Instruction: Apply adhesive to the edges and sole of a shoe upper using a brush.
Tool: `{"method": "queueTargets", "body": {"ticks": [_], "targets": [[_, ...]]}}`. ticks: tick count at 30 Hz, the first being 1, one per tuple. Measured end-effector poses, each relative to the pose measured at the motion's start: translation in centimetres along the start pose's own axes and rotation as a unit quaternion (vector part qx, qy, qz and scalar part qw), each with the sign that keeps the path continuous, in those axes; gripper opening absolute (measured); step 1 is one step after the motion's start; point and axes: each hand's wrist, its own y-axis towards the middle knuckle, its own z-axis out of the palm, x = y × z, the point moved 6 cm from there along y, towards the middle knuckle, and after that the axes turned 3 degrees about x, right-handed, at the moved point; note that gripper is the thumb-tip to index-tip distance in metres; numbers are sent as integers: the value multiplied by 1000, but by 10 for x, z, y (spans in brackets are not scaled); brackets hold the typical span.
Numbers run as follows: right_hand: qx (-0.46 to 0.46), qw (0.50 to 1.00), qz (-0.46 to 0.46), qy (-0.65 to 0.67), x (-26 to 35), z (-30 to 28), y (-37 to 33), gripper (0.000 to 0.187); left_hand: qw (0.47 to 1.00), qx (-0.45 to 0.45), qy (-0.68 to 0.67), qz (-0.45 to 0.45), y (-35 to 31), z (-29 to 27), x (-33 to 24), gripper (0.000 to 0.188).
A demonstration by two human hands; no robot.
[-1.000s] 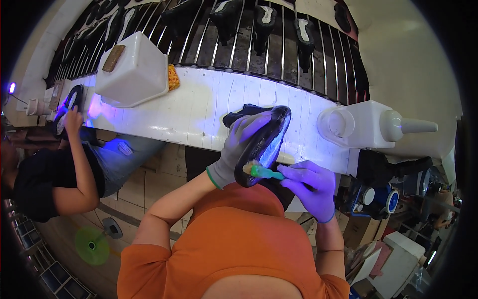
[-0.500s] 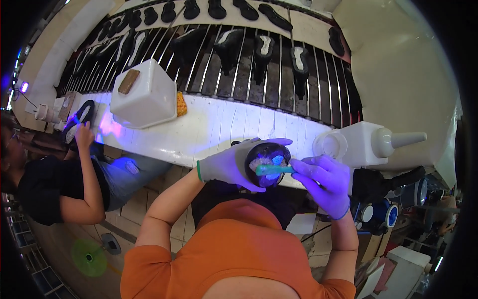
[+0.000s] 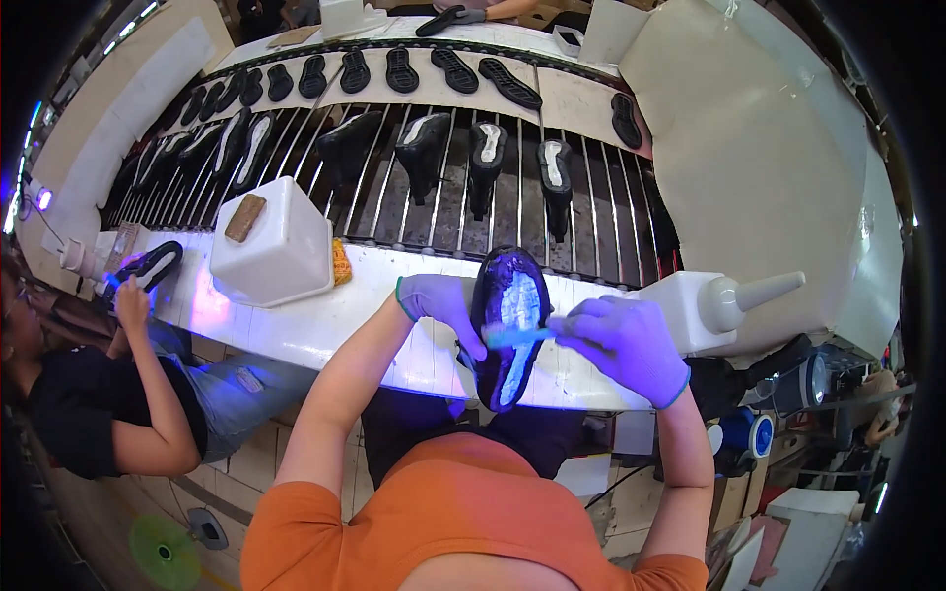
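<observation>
My gloved left hand (image 3: 445, 303) grips a black shoe upper (image 3: 505, 379) by its side, in front of me at the bench edge. Its underside faces up, showing a long pale strip down the middle, lit violet-blue. A small teal brush (image 3: 514, 337) sits pinched in the gloved fingers of my right hand (image 3: 623, 340). The brush head lies across the underside, on or just over the pale strip; contact is hard to tell. A white square bottle with a long nozzle (image 3: 680, 305) stands just beyond my right hand.
Behind the white bench (image 3: 379, 281) runs a rod conveyor (image 3: 394, 197) carrying several black shoe uppers, with black soles (image 3: 401, 71) on a ledge beyond. A white container (image 3: 271, 256) stands left, beside a yellow-orange sponge (image 3: 341, 263). A co-worker (image 3: 148, 394) sits at left, handling another shoe.
The shoe has turned from end-on to showing its whole underside lengthwise. My left hand has shifted left along its side, and my right hand still holds the brush. The whole view has shifted.
</observation>
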Motion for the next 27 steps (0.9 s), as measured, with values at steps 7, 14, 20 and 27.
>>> {"method": "queueTargets", "body": {"ticks": [7,14,20,27], "targets": [[-130,961,122,213,-29,-16,12,19,994,-27,-85,61,8,-8,-2,103],[-34,942,198,269,-45,12,-36,20,979,-170,-86,-69,-26,-3,12,66],[-13,849,524,-74,-97,63,-169,20,909,-343,-237,28,-34,17,65,66],[11,834,531,-150,-100,98,-167,18,730,-370,-556,144,-28,67,96,65]]}}
